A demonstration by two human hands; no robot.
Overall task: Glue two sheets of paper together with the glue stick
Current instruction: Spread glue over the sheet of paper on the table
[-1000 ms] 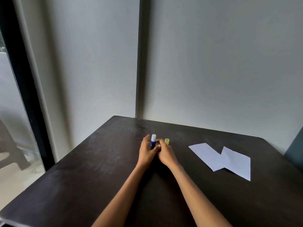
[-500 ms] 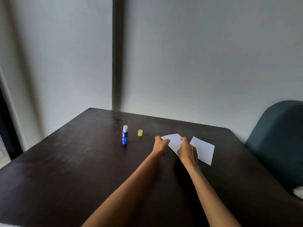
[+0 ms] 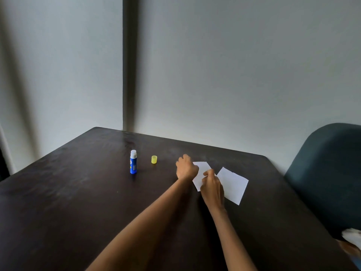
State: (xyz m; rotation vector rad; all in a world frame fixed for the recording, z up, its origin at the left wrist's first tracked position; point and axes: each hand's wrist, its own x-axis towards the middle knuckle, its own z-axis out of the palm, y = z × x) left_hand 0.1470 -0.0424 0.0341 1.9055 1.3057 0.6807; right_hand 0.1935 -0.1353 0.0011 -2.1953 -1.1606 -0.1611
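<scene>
- Table (image 3: 82,202): dark, matt top; bears every item below.
- Glue stick (image 3: 133,164): blue barrel with a white top, upright, cap off, left of both hands and well apart from the papers. Judged light, rigid and easy to tip; best gripped round the middle of the barrel.
- Cap (image 3: 154,159): small, yellow, standing alone just right of the stick, not touching it.
- Near sheet (image 3: 201,169): white paper, lying between the two hands and partly covered by them. Judged very light, limp, prone to slide on the smooth top and to crease if pinched hard; best lifted by a corner or edge, or pinned flat with fingertips while glue is spread.
- Far sheet (image 3: 233,184): white paper, flat, just right of the near sheet; whether the two overlap is hidden by the right hand.
- Left hand (image 3: 186,168): loosely curled, back to the camera, at the left edge of the near sheet; whether the fingers grip or merely press that edge cannot be told.
- Right hand (image 3: 213,187): fingers drawn together at the near sheet's right side, apparently pinching or pressing it; the contact itself is hidden.
- Chair (image 3: 328,173): dark teal back, at the table's right side.
- Stage, as judged: positioning a sheet; no glue visibly applied.
</scene>
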